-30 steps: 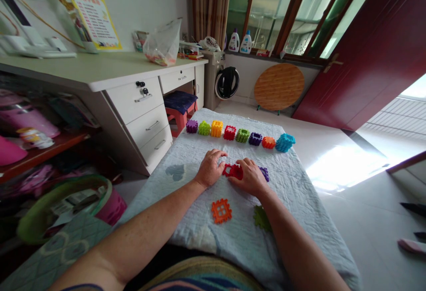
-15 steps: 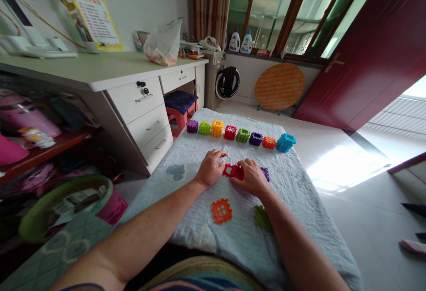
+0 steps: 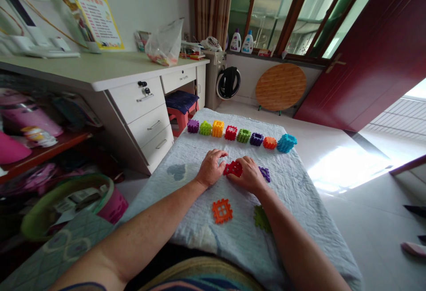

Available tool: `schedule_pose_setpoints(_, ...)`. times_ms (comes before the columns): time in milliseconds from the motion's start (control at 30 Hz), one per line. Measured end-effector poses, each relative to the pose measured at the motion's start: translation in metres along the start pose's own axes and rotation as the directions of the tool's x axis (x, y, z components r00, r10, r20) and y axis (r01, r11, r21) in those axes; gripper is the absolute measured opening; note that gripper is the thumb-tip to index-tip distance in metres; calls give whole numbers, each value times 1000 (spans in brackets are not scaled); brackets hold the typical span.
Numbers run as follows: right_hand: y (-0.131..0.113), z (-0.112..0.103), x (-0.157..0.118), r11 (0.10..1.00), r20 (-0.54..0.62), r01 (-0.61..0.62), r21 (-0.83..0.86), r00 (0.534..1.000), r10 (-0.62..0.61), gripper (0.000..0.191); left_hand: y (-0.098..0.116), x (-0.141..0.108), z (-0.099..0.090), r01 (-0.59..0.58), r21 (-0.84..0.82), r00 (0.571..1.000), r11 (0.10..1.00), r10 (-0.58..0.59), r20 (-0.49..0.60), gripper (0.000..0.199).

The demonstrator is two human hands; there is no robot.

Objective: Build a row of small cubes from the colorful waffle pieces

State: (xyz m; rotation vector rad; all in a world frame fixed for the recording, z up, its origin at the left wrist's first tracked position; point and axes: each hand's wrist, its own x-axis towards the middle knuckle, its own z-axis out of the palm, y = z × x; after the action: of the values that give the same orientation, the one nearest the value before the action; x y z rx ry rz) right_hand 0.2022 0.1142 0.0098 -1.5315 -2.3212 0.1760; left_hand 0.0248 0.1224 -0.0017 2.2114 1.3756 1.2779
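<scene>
My right hand [image 3: 249, 174] grips a red interlocking block panel [image 3: 233, 168] with notched edges, fingers over its right side. Just left of the panel is my left hand [image 3: 212, 167], thumb and fingers apart; whether its thumb tip touches the panel I cannot tell. Partly behind my right hand lies a purple notched panel [image 3: 265, 174]. Closer to me, an orange panel [image 3: 222, 211] with a window-like grid lies flat. A green panel [image 3: 262, 218] is partly covered by my right forearm.
Assembled cubes stand in a row across the cloth-covered table [image 3: 186, 220], from a purple cube [image 3: 193, 126] to a blue block [image 3: 286, 143]. A white desk [image 3: 133, 67] is at the left, with a red stool [image 3: 181, 107] beside it. A round wooden tabletop [image 3: 281, 87] leans by the wall.
The red panel has tilted and is turned in my right hand, its open window less visible. My right hand has shifted slightly, showing more of the purple panel. My left hand stays nearly still.
</scene>
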Motion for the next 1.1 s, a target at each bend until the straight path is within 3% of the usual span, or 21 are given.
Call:
schedule_pose_setpoints(633,-7,8,4,999,71,-2,-46,997,5,60,1,0,-2,36,7,997,999,-37,64,28)
schedule_pose_setpoints(767,-7,8,2,1000,55,6,-21,998,-5,56,1,-1,-6,17,-44,979,999,-7,205,44)
schedule_pose_setpoints(900,-4,7,0,999,40,31,34,999,-32,57,2,-4,-10,-44,-72,916,996,69,394,72)
schedule_pose_setpoints(1100,3,6,-3,990,36,82,113,996,-87,57,5,-4,-15,-62,-78,882,995,91,462,79)
